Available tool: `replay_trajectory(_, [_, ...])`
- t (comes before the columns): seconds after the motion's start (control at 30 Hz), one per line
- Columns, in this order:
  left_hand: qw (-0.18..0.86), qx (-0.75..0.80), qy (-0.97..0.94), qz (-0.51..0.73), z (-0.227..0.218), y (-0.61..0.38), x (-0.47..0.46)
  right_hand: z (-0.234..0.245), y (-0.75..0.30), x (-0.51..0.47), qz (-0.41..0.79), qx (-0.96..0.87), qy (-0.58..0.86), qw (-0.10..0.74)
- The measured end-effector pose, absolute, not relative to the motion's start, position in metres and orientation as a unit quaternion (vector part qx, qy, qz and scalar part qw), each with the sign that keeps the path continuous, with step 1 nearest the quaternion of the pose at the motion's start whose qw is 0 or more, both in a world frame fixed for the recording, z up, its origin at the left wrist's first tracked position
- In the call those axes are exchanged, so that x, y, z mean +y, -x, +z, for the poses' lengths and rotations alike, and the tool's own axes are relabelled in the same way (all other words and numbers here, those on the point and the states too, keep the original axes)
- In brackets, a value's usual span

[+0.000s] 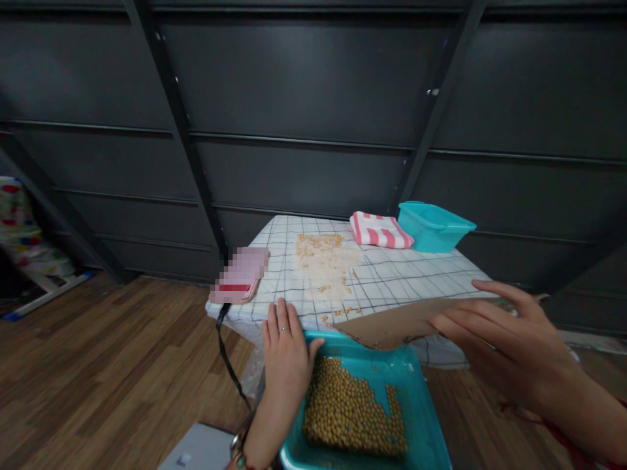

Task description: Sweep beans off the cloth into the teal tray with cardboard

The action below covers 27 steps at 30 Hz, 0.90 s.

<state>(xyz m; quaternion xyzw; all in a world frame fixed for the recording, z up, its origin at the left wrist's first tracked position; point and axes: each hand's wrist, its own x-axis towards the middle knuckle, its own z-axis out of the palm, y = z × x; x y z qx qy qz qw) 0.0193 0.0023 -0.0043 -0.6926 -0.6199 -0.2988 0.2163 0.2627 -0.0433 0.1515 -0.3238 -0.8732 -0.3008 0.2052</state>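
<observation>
Where the right hand (524, 346) grips, cardboard (392, 324) seemingly extends leftward.

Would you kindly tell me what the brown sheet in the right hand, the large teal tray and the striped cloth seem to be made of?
The brown sheet: likely matt cardboard, given its plain face and ragged lower edge.
The large teal tray: probably smooth, slightly glossy plastic, with even colour and rounded corners.
The striped cloth: matt textile, softly folded; fibre unclear.
</observation>
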Motion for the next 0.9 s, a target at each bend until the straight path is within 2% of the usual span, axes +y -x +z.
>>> replay_trajectory(0.2, [0.213, -0.627, 0.693, -0.287, -0.0007, -0.0202, 0.0014, 0.1511, -0.2595, -0.0446, -0.289, -0.872, 0.31, 0.243])
replay_trajectory(0.9, [0.206, -0.619, 0.695, -0.303, -0.0009, -0.0192, -0.0005, 0.1499, -0.256, -0.0391, -0.32, -0.865, 0.327, 0.205])
